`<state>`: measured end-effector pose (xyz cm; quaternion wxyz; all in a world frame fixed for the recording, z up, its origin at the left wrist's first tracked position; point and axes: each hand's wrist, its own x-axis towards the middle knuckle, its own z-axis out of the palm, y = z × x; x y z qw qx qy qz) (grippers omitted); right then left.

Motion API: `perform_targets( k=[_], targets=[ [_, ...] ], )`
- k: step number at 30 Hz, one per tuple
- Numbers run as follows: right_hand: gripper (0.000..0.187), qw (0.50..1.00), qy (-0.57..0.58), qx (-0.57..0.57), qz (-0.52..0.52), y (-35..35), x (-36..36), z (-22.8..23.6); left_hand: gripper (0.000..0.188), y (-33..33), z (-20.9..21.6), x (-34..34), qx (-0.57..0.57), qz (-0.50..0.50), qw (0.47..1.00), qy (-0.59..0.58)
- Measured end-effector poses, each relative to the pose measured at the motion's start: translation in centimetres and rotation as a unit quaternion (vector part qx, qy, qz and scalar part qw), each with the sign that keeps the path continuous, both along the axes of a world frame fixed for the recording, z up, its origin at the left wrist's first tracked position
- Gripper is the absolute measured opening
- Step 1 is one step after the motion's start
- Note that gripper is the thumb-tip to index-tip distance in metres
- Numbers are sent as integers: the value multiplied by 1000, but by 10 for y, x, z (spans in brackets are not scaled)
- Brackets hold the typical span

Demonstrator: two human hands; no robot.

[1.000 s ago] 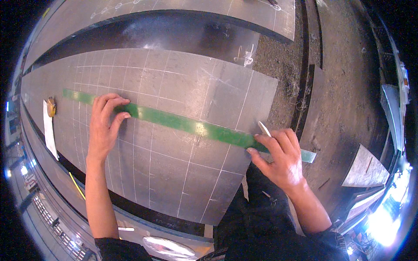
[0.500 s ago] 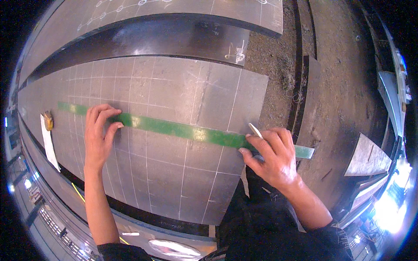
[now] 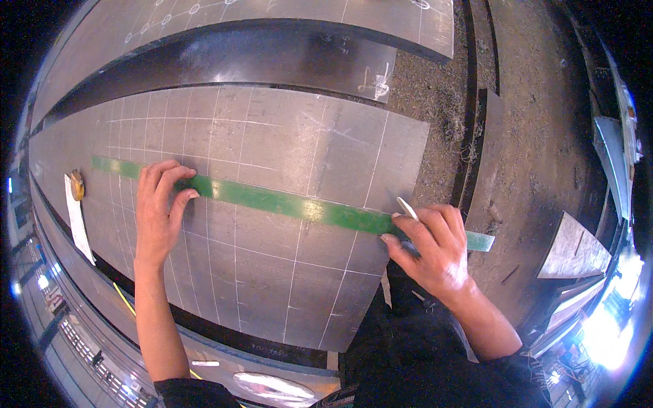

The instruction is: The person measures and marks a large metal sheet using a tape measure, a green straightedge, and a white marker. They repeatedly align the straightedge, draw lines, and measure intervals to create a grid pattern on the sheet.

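A long green straightedge (image 3: pixel 272 199) lies across a grey steel plate (image 3: pixel 262 279) marked with a grid of white lines. Its right end sticks out past the plate's edge. My left hand (image 3: pixel 162 211) pinches the straightedge toward its left end, thumb on the near edge and fingertips on the far one. Near the plate's right edge, my right hand (image 3: pixel 435 248) grips the other end the same way. A white marking stick (image 3: pixel 407 207), which looks like chalk, juts up from between the fingers of that hand.
On the plate's left side lie a yellow tape measure (image 3: pixel 77 185) and a white strip (image 3: pixel 79 228). Another marked steel plate (image 3: pixel 306 17) stands higher at the far side. To the right, metal bars (image 3: pixel 479 163) and a pale offcut (image 3: pixel 575 248) rest on the dirty ground.
The whole view has shifted slightly, with the plate appearing a little farther right. Both hands keep their hold on the straightedge, which has not visibly moved on the plate.
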<state>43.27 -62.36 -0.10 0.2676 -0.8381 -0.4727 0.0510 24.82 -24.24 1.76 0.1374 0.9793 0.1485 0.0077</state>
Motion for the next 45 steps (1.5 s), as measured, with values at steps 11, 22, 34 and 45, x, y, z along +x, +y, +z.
perform_targets(
  k=[11,22,34,45],
  targets=[
    [36,1000,-1,1,6,1,1,0,23,-20,14,11,-2,105,994,25],
    [36,1000,5,16,21,2,5,0,88,-106,22,44,63,285,950,112],
    [29,996,9,-35,82,20,31,35,98,-106,22,51,81,276,939,187],
    [20,963,147,-143,178,114,35,40,97,-105,25,51,39,281,944,168]
  ],
)
